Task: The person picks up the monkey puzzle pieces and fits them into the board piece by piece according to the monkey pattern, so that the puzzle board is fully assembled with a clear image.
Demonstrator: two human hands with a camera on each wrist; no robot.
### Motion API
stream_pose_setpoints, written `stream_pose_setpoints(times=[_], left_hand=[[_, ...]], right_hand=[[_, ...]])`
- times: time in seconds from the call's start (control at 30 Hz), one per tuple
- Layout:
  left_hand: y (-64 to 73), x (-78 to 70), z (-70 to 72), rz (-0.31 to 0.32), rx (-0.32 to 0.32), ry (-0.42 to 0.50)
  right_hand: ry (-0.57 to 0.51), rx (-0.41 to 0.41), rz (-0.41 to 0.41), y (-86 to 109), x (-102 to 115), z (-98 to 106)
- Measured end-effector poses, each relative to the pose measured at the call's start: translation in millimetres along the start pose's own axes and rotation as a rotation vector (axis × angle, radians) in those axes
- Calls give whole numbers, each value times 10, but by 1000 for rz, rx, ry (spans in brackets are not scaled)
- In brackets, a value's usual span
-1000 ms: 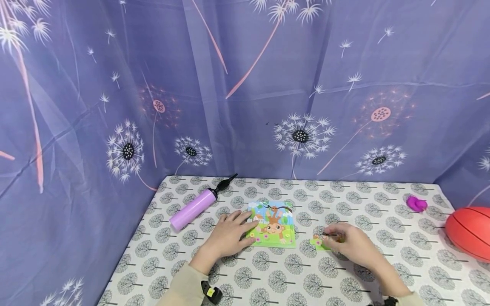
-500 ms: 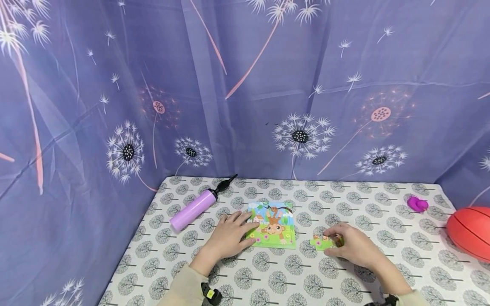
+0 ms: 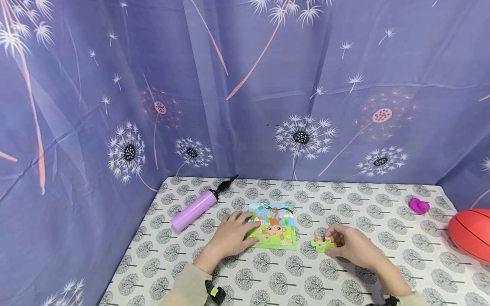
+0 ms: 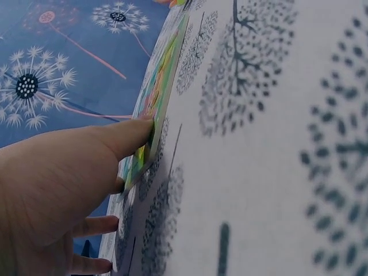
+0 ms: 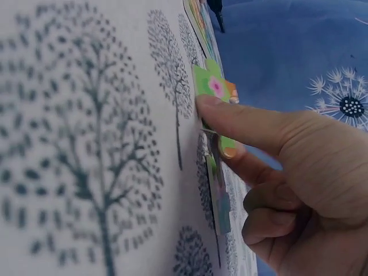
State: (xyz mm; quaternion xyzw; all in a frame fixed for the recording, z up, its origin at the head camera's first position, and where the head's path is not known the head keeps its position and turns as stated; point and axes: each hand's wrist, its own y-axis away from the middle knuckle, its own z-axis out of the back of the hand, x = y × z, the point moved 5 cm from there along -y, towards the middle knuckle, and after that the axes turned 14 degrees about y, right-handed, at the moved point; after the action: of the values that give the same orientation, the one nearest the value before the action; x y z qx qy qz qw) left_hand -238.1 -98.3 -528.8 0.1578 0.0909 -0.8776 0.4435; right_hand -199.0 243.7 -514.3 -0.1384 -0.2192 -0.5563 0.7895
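Observation:
A square jigsaw puzzle (image 3: pixel 281 231) with a cartoon monkey lies flat on the tablecloth. My left hand (image 3: pixel 231 236) rests at its left side with fingers spread, and in the left wrist view the thumb (image 4: pixel 135 135) touches the edge. To the right, my right hand (image 3: pixel 354 246) pinches a green puzzle piece (image 5: pixel 214 85) with a pink flower between thumb and forefinger. In the right wrist view, another puzzle piece (image 5: pixel 218 192) is beside the curled fingers, partly hidden by the hand in the head view.
A purple hand pump (image 3: pixel 195 210) with a black nozzle lies at the back left. Toward the far right are a small magenta toy (image 3: pixel 419 205) and a red ball (image 3: pixel 471 234). A blue dandelion-print curtain (image 3: pixel 245 106) hangs behind the table.
My right thumb and forefinger have shifted on the green piece, so more of it shows between them. The left hand stays at the puzzle.

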Motion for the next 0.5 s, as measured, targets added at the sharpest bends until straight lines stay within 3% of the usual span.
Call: stream_pose_setpoints(times=[0.23, 0.5], left_hand=[[-96, 13, -16, 30, -17, 34], [-189, -28, 1, 54, -52, 20]], right_hand=[[25, -107, 33, 42, -16, 1], [21, -119, -8, 74, -57, -6]])
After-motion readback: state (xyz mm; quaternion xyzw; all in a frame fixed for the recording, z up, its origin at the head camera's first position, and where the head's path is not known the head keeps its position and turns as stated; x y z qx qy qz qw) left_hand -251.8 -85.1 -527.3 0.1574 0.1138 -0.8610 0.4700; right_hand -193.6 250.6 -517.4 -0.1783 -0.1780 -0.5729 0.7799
